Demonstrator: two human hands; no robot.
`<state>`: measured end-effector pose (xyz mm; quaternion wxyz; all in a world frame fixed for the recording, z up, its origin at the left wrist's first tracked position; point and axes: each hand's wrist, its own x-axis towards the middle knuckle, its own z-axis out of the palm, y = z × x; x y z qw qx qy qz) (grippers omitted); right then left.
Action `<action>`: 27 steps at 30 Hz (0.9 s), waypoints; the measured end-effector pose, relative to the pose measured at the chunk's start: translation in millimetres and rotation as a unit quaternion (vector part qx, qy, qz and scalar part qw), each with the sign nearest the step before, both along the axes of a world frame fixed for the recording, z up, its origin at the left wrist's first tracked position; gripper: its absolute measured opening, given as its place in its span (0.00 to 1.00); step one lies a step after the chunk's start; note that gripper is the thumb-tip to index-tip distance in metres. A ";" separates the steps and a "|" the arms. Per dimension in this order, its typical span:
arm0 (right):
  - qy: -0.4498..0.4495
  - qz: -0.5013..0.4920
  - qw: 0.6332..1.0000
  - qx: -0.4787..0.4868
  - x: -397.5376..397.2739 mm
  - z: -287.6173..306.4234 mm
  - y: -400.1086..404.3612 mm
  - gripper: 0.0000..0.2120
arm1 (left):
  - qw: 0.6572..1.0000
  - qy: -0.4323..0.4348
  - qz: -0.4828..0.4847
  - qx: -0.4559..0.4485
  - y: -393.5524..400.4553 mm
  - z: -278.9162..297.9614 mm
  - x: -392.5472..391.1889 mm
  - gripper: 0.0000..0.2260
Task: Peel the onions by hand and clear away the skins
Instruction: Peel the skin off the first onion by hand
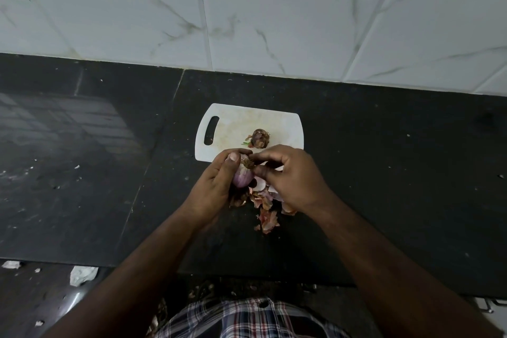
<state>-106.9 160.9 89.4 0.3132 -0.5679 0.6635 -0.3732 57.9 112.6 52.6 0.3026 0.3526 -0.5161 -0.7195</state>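
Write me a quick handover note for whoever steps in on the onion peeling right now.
Left hand grips a partly peeled purple onion above the black stone counter.
Right hand pinches at its dry root end.
A second, unpeeled onion sits on the white plastic cutting board.
Loose papery skins lie piled on the counter under the hands.
Left: finish this onion, peel the other, clear the skins.

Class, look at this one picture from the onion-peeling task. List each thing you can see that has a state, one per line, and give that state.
Onion in the hands: partly peeled, purple flesh showing, root end up.
Onion on the board: unpeeled, dry skin on.
Left hand: grips the held onion.
Right hand: pinches at the held onion's top.
Skins: loose, piled on the counter.
Cutting board: lying flat, stained.
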 end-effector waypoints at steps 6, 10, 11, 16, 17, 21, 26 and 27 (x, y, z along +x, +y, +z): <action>0.121 0.003 0.992 -0.028 9.4 -1.4 3.0 0.04 | 0.999 -0.034 0.010 -0.026 -1.3 -4.0 -1.3 0.21; 0.031 0.024 0.999 0.037 11.8 0.1 5.1 0.05 | 0.995 -0.067 0.031 -0.060 -4.2 -2.9 -1.2 0.24; -0.035 0.018 0.998 0.056 9.6 1.2 5.9 0.07 | 0.995 -0.070 0.035 -0.059 -5.1 -2.3 -0.5 0.23; -0.067 -0.024 0.996 0.052 -8.1 -4.8 8.1 0.15 | 0.999 -0.042 0.024 0.002 -6.3 -5.1 8.6 0.19; -0.046 -0.031 0.997 0.049 -9.8 -7.1 6.9 0.10 | 0.999 -0.026 0.013 0.015 -5.5 -5.5 9.7 0.20; -0.068 -0.028 0.997 0.019 -2.2 -16.0 1.3 0.14 | 0.998 0.022 -0.030 0.059 -3.5 -8.7 7.9 0.28; -0.030 -0.132 0.989 -0.061 13.9 -31.7 -3.8 0.02 | 0.999 0.025 -0.010 0.046 -2.8 -9.2 6.5 0.29; -0.022 -0.141 0.987 -0.070 15.9 -33.1 -2.9 0.03 | 1.000 0.008 0.006 0.024 -2.6 -8.7 6.3 0.28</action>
